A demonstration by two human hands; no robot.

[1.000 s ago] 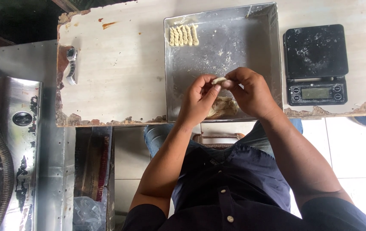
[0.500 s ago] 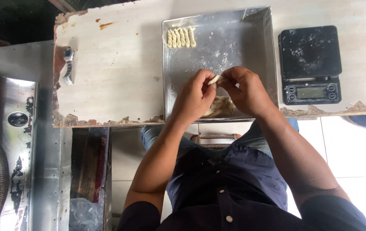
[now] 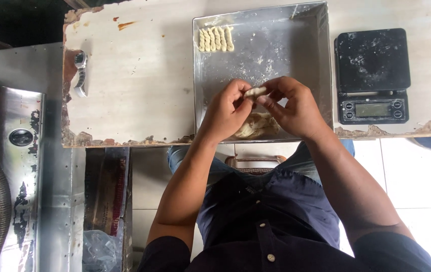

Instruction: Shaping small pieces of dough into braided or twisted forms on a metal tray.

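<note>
Head view: wristwatch (image 3: 80, 73), scale (image 3: 372, 75) flanking tray (image 3: 296, 45).

Small home bakery or kitchen w/ worn wood table (image 3: 140, 95), floury metal baking tray (image 3: 276, 45), twisted dough sticks (image 3: 216, 39), black scale (image 3: 372, 75), steel machine (image 3: 9, 151), tile floor (image 3: 407, 171).

Open floor in the pan's middle, clutter at its edges

The square, flour-dusted metal baking pan (image 3: 296, 50) lies bare across its centre and right; a row of pale twisted dough sticks (image 3: 216, 39) fills its upper-left corner, a dough lump (image 3: 257, 126) its lower edge. Left, the worn white tabletop (image 3: 140, 85) is open up to a silver wristwatch (image 3: 80, 74). Right, a black digital scale (image 3: 372, 75) blocks passage.
</note>
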